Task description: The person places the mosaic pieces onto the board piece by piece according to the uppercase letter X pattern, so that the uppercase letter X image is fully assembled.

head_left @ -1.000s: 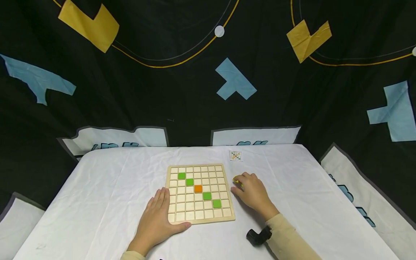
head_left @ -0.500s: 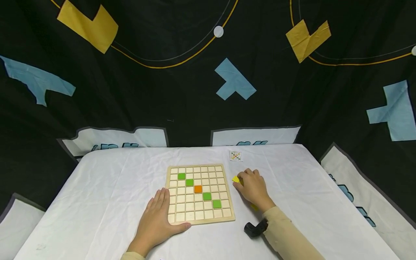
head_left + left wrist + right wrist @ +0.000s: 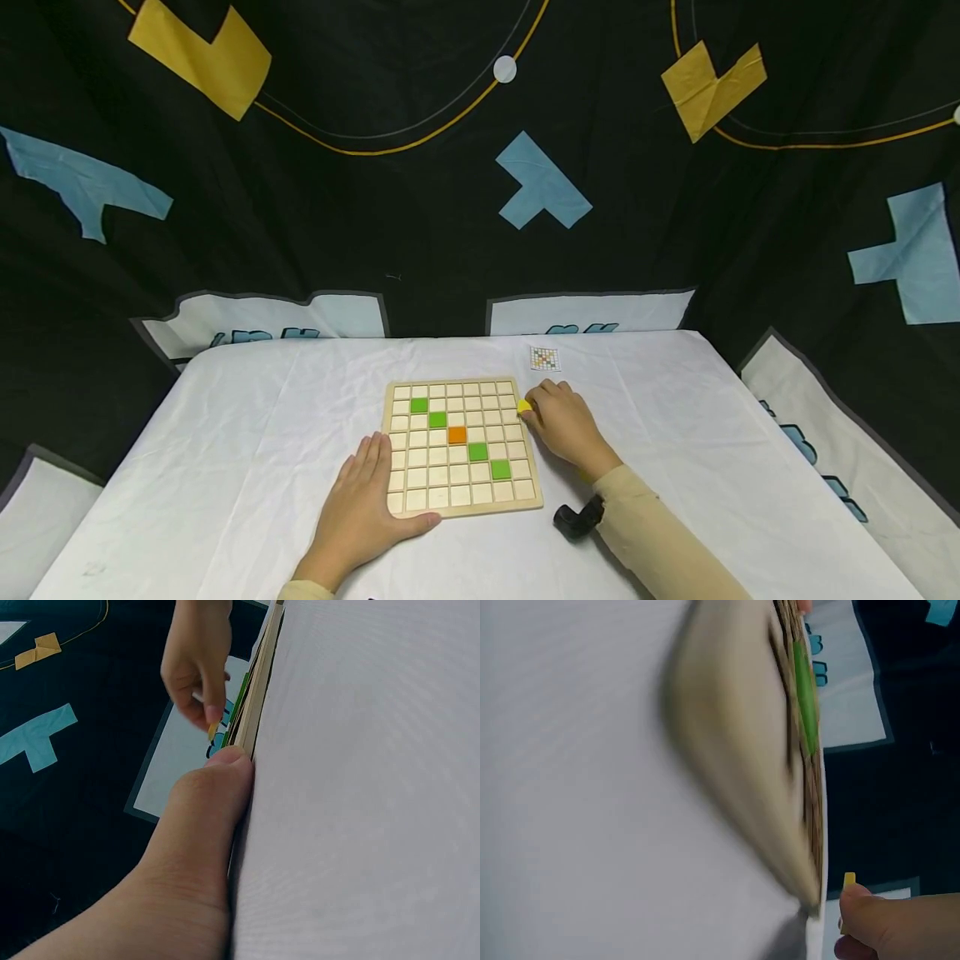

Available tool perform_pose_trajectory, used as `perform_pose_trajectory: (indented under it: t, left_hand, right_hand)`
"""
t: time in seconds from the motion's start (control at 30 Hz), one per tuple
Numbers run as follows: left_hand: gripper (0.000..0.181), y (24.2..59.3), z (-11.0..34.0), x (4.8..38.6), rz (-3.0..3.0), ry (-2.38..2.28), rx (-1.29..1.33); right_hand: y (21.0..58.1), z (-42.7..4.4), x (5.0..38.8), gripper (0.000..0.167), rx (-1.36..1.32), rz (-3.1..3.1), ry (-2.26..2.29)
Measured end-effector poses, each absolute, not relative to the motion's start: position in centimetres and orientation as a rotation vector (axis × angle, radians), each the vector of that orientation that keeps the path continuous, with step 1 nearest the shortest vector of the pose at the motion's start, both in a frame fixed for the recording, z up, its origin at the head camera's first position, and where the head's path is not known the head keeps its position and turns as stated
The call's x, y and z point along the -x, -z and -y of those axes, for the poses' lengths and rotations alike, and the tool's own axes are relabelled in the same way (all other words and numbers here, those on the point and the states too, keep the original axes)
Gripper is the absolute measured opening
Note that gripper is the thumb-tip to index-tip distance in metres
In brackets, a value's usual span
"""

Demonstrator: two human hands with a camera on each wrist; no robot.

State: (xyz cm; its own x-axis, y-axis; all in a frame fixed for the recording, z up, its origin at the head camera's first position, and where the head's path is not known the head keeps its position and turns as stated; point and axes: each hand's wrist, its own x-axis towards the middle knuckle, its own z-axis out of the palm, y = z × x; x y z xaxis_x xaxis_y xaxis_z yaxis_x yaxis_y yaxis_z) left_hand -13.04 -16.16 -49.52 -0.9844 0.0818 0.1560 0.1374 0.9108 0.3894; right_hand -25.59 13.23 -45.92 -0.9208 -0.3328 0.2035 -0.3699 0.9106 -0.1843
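A square wooden grid board [image 3: 417,457] lies on the white table, with several green tiles [image 3: 477,452] and one orange tile [image 3: 457,435] in its cells. Along the board's left side and near corner rests the left hand [image 3: 355,517], fingers straight and thumb on the near edge. The right hand [image 3: 566,423] pinches a yellow tile [image 3: 523,406] at the board's right edge, towards the far corner. In the right wrist view the yellow tile [image 3: 849,880] stands up between thumb and fingers; the left wrist view shows the pinched tile [image 3: 213,732] beyond the left thumb [image 3: 229,756].
A small printed grid card [image 3: 544,359] lies behind the board, to its right. Something yellow shows partly under the right wrist [image 3: 582,476]. A black device [image 3: 577,522] is at the right sleeve. Dark cloth [image 3: 420,217] with blue and yellow shapes hangs behind the table.
The right hand has moved left from the table to the board's right edge, carrying a yellow tile. The left hand and board have stayed put.
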Motion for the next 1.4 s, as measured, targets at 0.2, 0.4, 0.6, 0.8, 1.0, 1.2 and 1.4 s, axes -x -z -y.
perform_pose_trajectory:
  t: [0.2,0.4,0.6,0.8,1.0,1.2,1.4]
  left_hand:
    - [0.141,49.3,16.0,13.0,2.937,0.618,0.167]
    - [0.141,49.3,16.0,13.0,2.946,0.619,0.159]
    - [0.14,49.2,15.9,12.9,2.944,0.617,0.16]
    - [0.138,48.9,15.9,12.9,2.936,0.612,0.166]
    - [0.139,48.8,15.9,12.9,2.939,0.608,0.168]
    - [0.139,48.8,15.9,12.9,2.942,0.613,0.163]
    - [0.139,48.9,15.9,12.9,2.935,0.616,0.16]
  right_hand:
    - [45.0,-11.6,26.3,0.031,-0.672,2.904,-0.362]
    - [44.9,-10.5,27.0,0.029,-0.752,2.911,-0.399]
    - [45.1,-9.7,27.4,0.027,-0.773,2.911,-0.418]
    - [45.2,-9.1,27.6,0.027,-0.754,2.932,-0.37]
    - [45.2,-8.8,27.9,0.027,-0.685,2.96,-0.406]
    - [45.3,-8.9,27.8,0.024,-0.69,2.949,-0.475]
    - [45.2,-9.2,27.6,0.022,-0.693,2.957,-0.547]
